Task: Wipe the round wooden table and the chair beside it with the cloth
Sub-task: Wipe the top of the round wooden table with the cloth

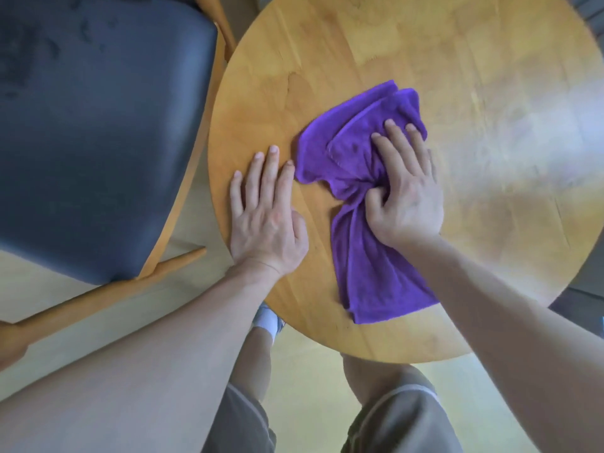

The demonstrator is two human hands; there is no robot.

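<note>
A purple cloth [353, 152] lies bunched on the round wooden table [359, 44]. My right hand [405, 191] lies on the cloth's middle: the fingers stretch over the fabric and the thumb pinches a fold. Part of the cloth trails toward the table's near edge. My left hand [264, 210] rests flat on the bare wood just left of the cloth, fingers straight, near the table's left rim. The chair [91, 132], with a dark blue-grey padded seat and a light wooden frame, stands to the left of the table.
The chair's wooden armrest [98, 302] runs diagonally at the lower left, close to the table edge. Pale wooden floor [310, 371] shows below the table, with my legs in grey shorts and a white sock. Glare covers the table's right side.
</note>
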